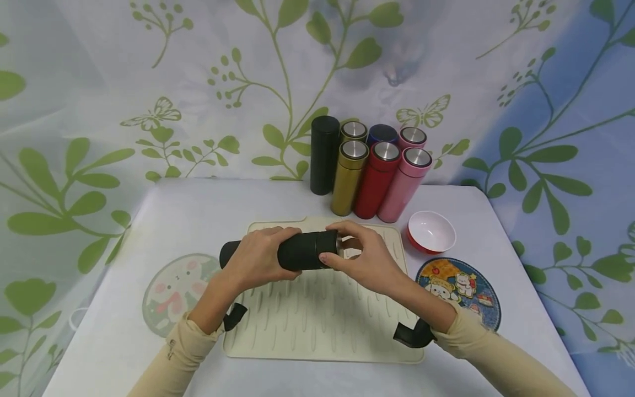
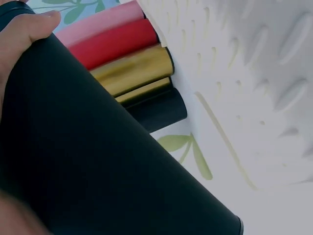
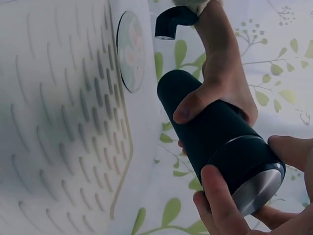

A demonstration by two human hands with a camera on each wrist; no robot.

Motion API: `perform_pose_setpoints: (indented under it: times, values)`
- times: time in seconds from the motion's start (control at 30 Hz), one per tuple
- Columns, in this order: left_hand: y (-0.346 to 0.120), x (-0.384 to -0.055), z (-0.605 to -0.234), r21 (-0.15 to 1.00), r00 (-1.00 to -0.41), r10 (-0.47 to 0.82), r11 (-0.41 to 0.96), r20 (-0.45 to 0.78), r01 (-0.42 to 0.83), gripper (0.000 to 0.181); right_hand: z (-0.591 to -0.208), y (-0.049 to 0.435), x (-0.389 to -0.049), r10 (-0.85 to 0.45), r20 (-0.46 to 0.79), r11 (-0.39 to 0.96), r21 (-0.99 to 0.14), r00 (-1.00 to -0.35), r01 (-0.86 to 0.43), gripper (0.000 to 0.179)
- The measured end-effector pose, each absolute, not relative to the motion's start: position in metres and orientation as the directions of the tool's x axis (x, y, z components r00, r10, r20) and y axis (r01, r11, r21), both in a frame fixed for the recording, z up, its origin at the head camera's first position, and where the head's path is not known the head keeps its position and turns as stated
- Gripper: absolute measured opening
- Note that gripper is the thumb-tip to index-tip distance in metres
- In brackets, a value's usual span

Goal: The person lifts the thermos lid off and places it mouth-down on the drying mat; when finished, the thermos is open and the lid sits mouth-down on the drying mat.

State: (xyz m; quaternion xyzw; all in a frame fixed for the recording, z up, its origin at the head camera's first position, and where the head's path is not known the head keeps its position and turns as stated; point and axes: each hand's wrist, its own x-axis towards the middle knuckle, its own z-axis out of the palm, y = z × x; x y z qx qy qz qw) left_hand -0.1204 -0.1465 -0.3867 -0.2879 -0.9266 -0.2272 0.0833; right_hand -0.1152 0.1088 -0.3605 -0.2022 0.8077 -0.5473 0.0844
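A black thermos bottle (image 1: 299, 252) is held sideways above the cream drying mat (image 1: 317, 331). My left hand (image 1: 261, 252) grips its body, fingers wrapped around the middle. At the lid end, my right hand (image 1: 364, 256) holds the black cap with thumb and fingers spread round it. The right wrist view shows the cap's silver metal top (image 3: 258, 191) facing that hand, with a thin seam between cap and body. In the left wrist view the bottle's dark body (image 2: 98, 147) fills much of the picture.
Behind the mat stand several thermos bottles: black (image 1: 324, 157), gold (image 1: 349, 179), red (image 1: 377, 182), pink (image 1: 404, 187) and a blue one (image 1: 382, 134). A red-and-white bowl (image 1: 431, 231) sits right of the mat. Round cartoon pads lie left (image 1: 166, 292) and right (image 1: 483, 281).
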Motion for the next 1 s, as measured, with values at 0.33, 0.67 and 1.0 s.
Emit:
perform_pose_setpoints:
  times: [0.33,0.67,1.0]
  values:
    - [-0.151,-0.121,-0.389,0.459,-0.822,0.492,0.682,0.288,0.569,0.073,-0.362,0.105,-0.111,-0.516,0.36,0.237,-0.812,-0.778,-0.533,0.065]
    - [-0.153,-0.12,-0.389,0.407,-0.826,0.49,0.719,0.279,0.563,0.076,-0.369,0.106,-0.115,-0.502,0.33,0.304,-0.798,-0.8,-0.52,0.057]
    - [-0.158,-0.118,-0.395,0.307,-0.815,0.476,0.762,0.33,0.57,0.075,-0.374,0.098,-0.125,-0.454,-0.081,0.296,-0.953,-0.887,-0.065,0.046]
